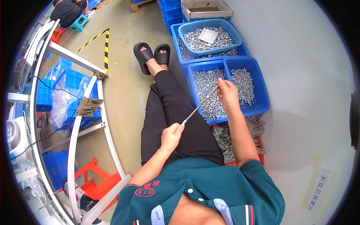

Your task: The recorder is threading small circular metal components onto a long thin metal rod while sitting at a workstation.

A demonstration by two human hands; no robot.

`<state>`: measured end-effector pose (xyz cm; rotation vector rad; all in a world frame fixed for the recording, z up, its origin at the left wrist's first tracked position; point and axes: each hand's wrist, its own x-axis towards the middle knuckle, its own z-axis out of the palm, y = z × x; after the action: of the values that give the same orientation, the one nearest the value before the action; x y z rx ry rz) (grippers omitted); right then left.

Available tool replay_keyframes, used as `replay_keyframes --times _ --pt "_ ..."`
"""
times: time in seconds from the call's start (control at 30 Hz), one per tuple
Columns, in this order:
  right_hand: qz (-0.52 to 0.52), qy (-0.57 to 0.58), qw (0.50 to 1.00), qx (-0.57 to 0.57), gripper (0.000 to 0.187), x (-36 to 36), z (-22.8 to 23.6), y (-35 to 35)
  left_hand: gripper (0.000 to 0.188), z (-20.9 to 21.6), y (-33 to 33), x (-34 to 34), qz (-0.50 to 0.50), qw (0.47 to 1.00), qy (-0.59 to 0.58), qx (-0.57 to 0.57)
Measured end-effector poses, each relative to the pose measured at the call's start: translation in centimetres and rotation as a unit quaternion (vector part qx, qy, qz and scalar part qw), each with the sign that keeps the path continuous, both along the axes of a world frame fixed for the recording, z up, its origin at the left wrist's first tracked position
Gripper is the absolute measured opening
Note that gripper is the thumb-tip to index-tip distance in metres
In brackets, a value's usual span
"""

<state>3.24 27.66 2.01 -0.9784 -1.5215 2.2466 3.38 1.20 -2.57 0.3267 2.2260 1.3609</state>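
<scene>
Beside the seated person's legs, on the right, stands a blue two-part crate (262,107) filled with small silvery metal pieces; it serves as landmark. Beyond it sits a larger blue crate (176,32) carrying a light-blue basket (234,35) of the same parts, with a white paper slip (208,35) lying on top. Further off is a pale cardboard box (207,14). Nearer than the crate lies a bundle of rods (225,137) on a red tray. Right of it, a white rectangular floor label (318,189). Over the crate, right hand (227,94) pinches a thin metal rod (200,104); left hand (170,137) grips its lower end above the lap
</scene>
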Motion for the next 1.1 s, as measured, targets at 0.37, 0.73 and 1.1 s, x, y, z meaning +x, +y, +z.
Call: replay_keyframes --times 0.37,0.73,1.1 --pt "0.089 0.155 0.974 -0.136 0.025 0.7 -0.4 1.0 0.038 2.5 -0.2 -1.4 -0.063 0.875 -0.448 0.173" --pt "0.187 0.046 0.947 -0.256 0.02 1.5 -3.4 0.1 0.037 2.2 0.3 -1.9 -0.029 0.899 -0.404 0.167" --pt "0.037 0.01 0.912 -0.409 0.025 1.7 -6.8 1.2 0.037 1.4 -0.3 -1.4 -0.003 0.934 -0.325 0.149"
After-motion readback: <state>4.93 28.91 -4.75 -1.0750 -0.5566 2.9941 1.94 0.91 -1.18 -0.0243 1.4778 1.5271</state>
